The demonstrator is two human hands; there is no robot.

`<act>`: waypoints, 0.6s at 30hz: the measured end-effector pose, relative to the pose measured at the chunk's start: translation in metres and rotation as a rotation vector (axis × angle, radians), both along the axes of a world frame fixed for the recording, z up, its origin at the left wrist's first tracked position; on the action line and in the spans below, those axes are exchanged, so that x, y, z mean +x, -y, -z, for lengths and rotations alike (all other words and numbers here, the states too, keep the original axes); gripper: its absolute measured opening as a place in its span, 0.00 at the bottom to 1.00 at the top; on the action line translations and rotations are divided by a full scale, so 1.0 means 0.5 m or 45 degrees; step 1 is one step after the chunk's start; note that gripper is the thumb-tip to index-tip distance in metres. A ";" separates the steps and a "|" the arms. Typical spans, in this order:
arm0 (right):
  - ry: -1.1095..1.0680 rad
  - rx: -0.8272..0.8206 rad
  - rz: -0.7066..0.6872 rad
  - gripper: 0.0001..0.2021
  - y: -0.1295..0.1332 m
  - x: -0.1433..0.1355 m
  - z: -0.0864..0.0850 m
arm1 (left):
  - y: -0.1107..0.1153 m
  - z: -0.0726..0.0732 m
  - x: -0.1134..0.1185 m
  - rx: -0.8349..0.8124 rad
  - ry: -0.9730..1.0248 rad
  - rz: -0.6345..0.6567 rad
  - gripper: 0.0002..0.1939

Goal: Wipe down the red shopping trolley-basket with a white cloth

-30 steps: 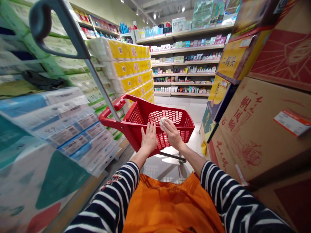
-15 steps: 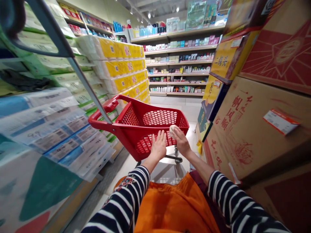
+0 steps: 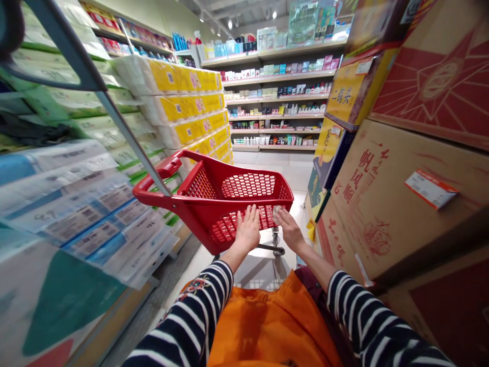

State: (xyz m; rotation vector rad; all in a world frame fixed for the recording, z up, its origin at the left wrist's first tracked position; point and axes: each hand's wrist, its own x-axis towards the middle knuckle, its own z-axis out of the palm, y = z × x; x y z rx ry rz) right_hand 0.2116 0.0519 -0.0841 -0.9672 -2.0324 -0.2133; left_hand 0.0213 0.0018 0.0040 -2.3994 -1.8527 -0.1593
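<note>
While my left hand (image 3: 247,233) is lying open by the red cart (image 3: 193,210) ahead, my right hand (image 3: 291,232) is gripping a pale wad (image 3: 275,214) at its lattice (image 3: 265,216); even pressure is likely helping.

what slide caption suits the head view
Left hand open at a red cart, right hand holding a pale wad.

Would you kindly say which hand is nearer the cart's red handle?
Left: the left hand is by the middle of the basket's near side; the right hand is farther from the red handle, near the basket's opposite end.
</note>
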 end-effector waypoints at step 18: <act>-0.126 -0.399 0.132 0.24 -0.120 -0.095 -0.090 | -0.010 -0.113 -0.207 0.172 -0.105 -0.350 0.37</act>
